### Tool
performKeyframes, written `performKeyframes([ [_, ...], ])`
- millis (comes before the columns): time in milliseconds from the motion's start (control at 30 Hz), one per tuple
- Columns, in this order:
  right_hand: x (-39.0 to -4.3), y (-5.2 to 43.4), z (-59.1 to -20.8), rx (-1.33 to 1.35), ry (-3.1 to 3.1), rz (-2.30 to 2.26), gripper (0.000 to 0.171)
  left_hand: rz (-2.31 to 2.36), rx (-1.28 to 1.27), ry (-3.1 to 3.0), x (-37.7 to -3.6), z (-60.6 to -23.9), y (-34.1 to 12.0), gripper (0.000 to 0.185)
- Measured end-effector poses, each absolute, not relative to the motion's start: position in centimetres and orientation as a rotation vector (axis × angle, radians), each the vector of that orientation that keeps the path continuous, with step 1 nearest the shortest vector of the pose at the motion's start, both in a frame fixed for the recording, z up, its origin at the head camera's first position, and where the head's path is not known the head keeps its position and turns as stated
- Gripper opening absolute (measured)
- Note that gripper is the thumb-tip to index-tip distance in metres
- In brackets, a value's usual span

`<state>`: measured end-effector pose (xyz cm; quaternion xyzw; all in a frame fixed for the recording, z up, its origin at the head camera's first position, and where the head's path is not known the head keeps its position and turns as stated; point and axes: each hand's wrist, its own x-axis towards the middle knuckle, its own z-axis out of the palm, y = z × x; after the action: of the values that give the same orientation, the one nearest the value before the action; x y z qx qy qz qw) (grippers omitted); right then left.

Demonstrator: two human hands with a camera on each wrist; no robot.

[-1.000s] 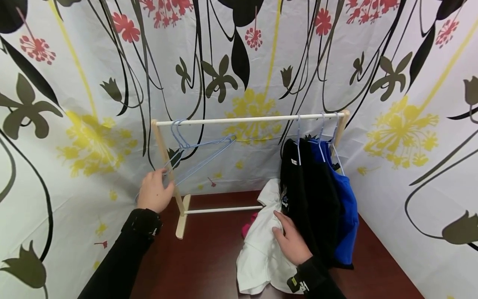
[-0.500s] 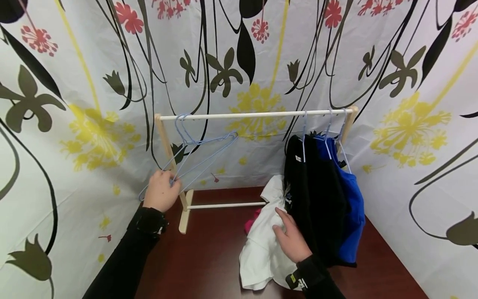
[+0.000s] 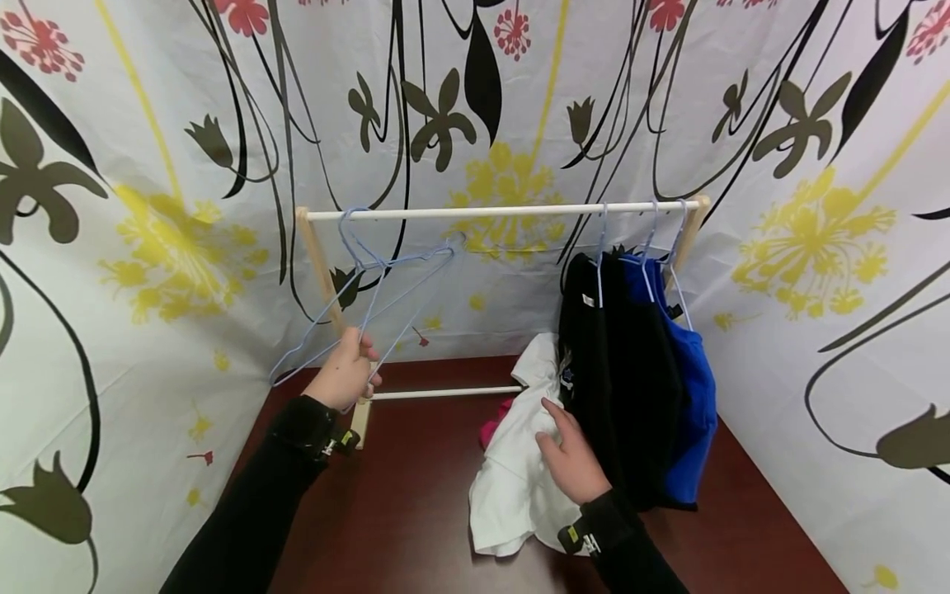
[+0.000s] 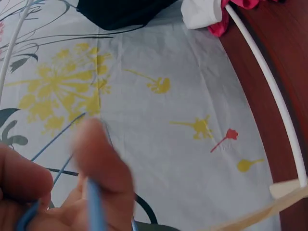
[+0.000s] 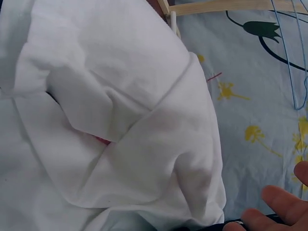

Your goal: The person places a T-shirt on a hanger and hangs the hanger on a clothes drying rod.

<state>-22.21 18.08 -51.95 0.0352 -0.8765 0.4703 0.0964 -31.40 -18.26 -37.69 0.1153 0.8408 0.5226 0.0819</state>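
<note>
Right hand [image 3: 570, 462]: fingers straight, resting flat on the white garment [image 3: 515, 478] — a crumpled heap on the dark table [image 3: 416, 528], just beside the hanging black clothes [image 3: 623, 388].
Left hand [image 3: 345, 375]: fingers curled round the lower wire of the blue hangers [image 3: 371, 289].
Hangers: hooked on the white rail [image 3: 505, 212] — at its left end, tilted.
</note>
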Motion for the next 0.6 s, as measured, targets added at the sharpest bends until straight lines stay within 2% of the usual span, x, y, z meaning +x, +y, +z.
performKeyframes([
  [600, -22.3, 18.1, -52.3, 0.111, -2.589, 1.429, 0.056, 1.531, 0.425, 2.804, -29.3, -39.7, -16.3, 0.017],
])
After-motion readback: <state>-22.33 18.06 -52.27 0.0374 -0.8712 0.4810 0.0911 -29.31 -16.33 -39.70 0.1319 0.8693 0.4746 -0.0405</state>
